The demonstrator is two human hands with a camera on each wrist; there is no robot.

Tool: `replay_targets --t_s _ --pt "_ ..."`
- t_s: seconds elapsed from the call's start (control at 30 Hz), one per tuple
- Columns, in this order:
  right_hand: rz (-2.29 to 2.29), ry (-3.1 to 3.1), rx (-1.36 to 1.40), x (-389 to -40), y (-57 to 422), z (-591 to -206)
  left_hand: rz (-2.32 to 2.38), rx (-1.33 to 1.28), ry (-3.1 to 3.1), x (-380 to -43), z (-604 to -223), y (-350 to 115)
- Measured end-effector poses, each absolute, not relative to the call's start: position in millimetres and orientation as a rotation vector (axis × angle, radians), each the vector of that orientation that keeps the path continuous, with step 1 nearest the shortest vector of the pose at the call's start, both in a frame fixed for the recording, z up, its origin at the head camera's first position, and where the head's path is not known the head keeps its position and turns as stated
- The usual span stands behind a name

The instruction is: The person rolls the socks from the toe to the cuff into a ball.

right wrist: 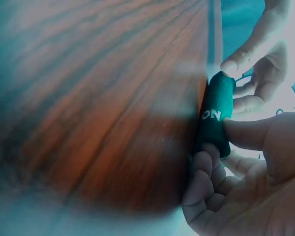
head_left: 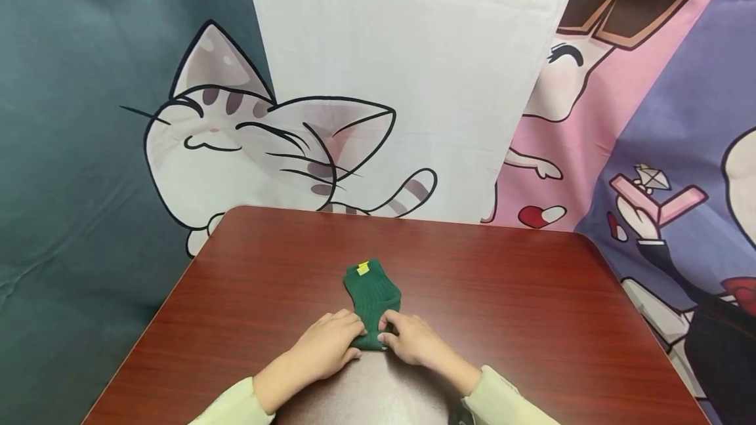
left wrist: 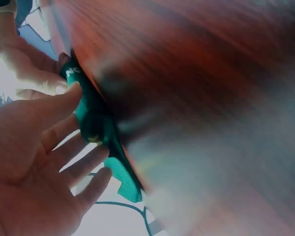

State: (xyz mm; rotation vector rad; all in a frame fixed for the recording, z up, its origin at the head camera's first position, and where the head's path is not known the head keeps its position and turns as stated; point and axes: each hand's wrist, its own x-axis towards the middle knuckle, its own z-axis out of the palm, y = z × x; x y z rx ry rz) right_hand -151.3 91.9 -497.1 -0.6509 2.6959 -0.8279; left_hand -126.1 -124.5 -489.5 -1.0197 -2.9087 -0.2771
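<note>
A pair of dark green ribbed socks [head_left: 373,290], lying one on the other, is flat on the table with a yellow tag [head_left: 363,269] at the far end. The near end is a thick rolled fold [right wrist: 217,105] with white letters on it. My right hand [head_left: 413,340] pinches the right end of this fold, thumb on the near side and fingers curled by the table. On the left side my left hand [head_left: 327,345] touches the socks with its thumb and fairly straight, spread fingers [left wrist: 91,162]. Part of the fold is hidden behind the hands.
The reddish-brown wooden table [head_left: 266,267] has rounded far corners. Right behind it hangs a printed cloth backdrop [head_left: 413,51] with a cartoon cat. Light sleeves [head_left: 236,405] cover both forearms.
</note>
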Motion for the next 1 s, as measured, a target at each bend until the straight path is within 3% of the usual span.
replay_targets --t_s 1.0 --pt "-0.816 2.817 -0.86 -141 111 -500 -0.212 -1.047 -2.9 -133 -495 -113"
